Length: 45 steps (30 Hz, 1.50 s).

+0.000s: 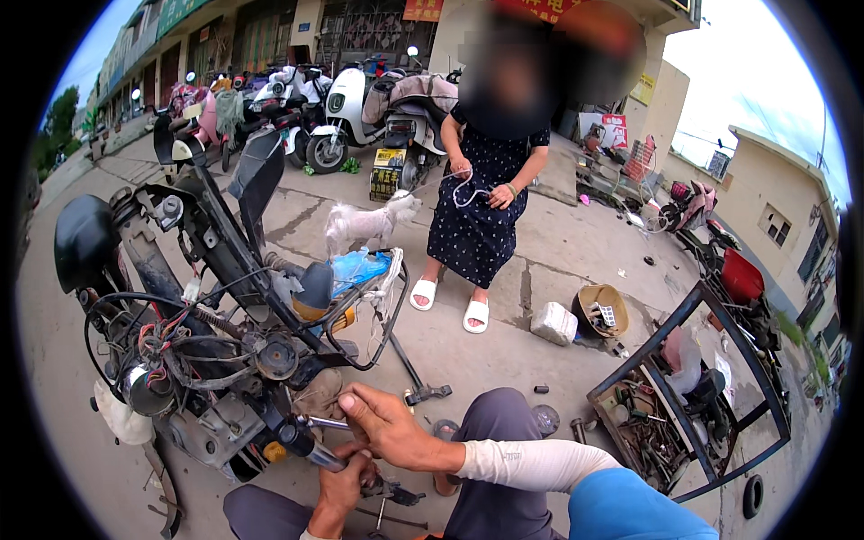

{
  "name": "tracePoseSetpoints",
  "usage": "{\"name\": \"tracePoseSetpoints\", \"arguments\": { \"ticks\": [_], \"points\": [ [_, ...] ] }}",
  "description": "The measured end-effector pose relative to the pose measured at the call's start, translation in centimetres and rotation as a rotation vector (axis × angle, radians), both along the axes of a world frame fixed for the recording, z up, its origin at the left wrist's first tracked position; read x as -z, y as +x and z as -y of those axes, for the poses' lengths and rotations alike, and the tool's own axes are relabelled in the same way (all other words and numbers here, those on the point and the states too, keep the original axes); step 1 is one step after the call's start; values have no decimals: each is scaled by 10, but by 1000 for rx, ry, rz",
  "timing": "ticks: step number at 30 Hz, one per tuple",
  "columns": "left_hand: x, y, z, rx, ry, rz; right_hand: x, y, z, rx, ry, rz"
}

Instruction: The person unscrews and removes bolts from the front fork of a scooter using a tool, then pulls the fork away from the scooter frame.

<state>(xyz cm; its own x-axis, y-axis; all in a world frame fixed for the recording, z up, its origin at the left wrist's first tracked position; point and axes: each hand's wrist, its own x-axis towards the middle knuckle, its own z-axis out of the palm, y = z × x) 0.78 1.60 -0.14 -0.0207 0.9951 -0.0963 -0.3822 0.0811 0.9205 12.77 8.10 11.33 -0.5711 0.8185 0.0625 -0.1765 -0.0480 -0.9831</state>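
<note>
1. Gripping a chrome rod [324, 422] between thumb and fingers, the right hand [396, 434] is closed, close beside the scooter [274, 357].
2. The left hand [337, 490] is curled lower down, by the near end of a dark tube [295, 437]; I cannot tell what it grips.
3. The scooter stands at left, stripped, its wires bare; the tube juts from it toward the hands.
4. A blue bag [360, 268] lies on the scooter.
5. Beyond, a person [477, 216] in white slippers [476, 316] holds a leash [462, 200]; a white dog [360, 225] stands near.
6. At right are a tan basin [584, 310] and a dark frame [645, 342] around metal parts [637, 418].
</note>
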Motion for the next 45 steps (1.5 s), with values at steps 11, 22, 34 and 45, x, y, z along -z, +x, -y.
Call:
{"name": "tracePoseSetpoints", "arguments": {
  "ticks": [11, 22, 34, 45],
  "points": [
    [-10, -6, 20, -68, -156, -9, 72, -2, -32, 13, 179, 74],
    [-3, -1, 15, -40, -118, 85, 72, 10, -32, 7, 361, 180],
    [-26, -4, 6, 77, -142, -15, 45, 6, -38, 71, 449, 25],
    [-19, 3, 10, 27, -21, 50, 49, 0, -37, -84, 711, 16]
  ]
}}
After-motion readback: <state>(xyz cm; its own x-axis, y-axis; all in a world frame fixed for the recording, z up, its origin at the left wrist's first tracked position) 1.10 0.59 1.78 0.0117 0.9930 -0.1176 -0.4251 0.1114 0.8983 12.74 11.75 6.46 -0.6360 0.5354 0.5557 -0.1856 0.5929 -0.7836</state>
